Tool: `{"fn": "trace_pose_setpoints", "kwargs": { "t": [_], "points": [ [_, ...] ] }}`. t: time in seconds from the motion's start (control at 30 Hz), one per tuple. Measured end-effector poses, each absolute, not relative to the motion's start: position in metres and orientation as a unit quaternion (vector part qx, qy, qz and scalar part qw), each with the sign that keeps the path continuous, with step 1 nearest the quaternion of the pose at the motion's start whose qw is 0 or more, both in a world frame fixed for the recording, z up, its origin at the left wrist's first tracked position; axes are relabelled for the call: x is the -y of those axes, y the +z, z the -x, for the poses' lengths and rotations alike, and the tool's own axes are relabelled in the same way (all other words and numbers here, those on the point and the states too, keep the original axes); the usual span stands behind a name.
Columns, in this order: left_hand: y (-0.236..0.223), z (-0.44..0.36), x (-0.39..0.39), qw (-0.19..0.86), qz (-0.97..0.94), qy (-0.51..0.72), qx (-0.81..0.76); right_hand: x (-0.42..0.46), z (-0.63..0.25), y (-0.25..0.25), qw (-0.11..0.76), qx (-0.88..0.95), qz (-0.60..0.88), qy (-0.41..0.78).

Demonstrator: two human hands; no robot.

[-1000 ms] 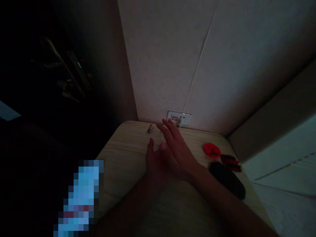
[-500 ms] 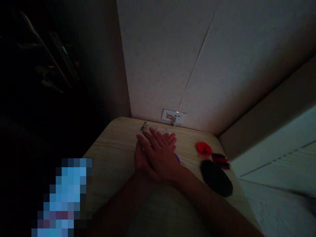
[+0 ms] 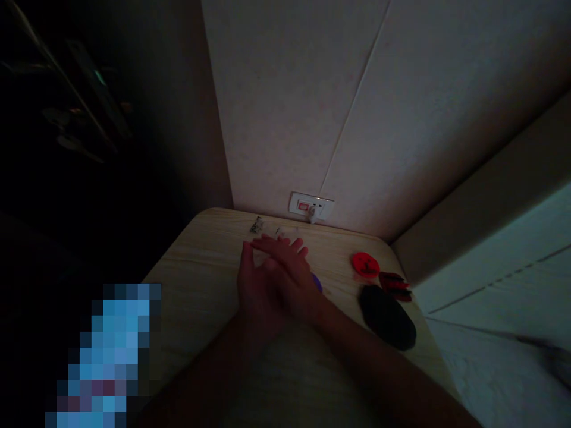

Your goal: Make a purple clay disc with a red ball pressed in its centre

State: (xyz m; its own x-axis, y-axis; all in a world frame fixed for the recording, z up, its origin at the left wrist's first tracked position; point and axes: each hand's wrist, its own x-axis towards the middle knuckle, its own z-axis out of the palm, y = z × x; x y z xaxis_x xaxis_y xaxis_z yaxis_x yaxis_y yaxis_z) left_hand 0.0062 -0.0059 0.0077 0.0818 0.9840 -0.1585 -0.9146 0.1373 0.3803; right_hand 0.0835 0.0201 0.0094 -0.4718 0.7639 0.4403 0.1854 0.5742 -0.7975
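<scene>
1. Head view: the right hand (image 3: 297,279) has tilted across the left hand (image 3: 256,294) since half a second ago; I now see the left thumb clear.
2. Fingers extended; whether the palms hold anything I cannot tell.
3. A purple object (image 3: 317,283) shows partly beside the right wrist.

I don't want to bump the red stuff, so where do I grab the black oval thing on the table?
Probably grip the black oval thing across its middle, from above, squeezing its long sides. It lies flat and is longer than wide; its far end is close to the red disc and the dark red piece with black strips.
</scene>
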Motion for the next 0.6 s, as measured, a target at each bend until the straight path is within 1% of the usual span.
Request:
{"fn": "trace_pose_setpoints", "kwargs": {
  "t": [0.03,0.1,0.13,0.17,0.23,0.3,0.37,0.43,0.53,0.6],
  "points": [
    [0.012,0.001,0.007,0.759,-0.057,0.622,-0.184,-0.024,-0.085,0.01,0.453,0.719,0.307,0.429],
    [0.021,0.007,0.008,0.788,-0.036,0.6,-0.133,-0.029,-0.087,0.012,0.498,0.595,0.299,0.556],
    [0.024,0.007,0.008,0.793,-0.026,0.599,-0.113,-0.031,-0.088,0.014,0.501,0.566,0.285,0.59],
    [0.026,0.005,0.007,0.793,-0.017,0.6,-0.104,-0.03,-0.089,0.015,0.502,0.561,0.279,0.597],
    [0.023,0.0,0.004,0.788,0.0,0.604,-0.118,-0.026,-0.089,0.016,0.496,0.618,0.3,0.531],
    [0.015,-0.002,0.001,0.785,0.001,0.602,-0.146,-0.019,-0.088,0.015,0.455,0.717,0.31,0.427],
    [0.008,-0.001,-0.002,0.785,-0.015,0.6,-0.151,-0.014,-0.088,0.013,0.417,0.781,0.289,0.364],
    [0.006,0.003,-0.002,0.788,-0.023,0.598,-0.142,-0.014,-0.088,0.012,0.419,0.791,0.276,0.35],
    [0.01,0.007,0.001,0.802,-0.015,0.587,-0.114,-0.022,-0.091,0.013,0.475,0.745,0.295,0.364],
    [0.013,0.007,0.003,0.81,-0.014,0.578,-0.097,-0.026,-0.093,0.015,0.493,0.729,0.313,0.356]
  ]
}}
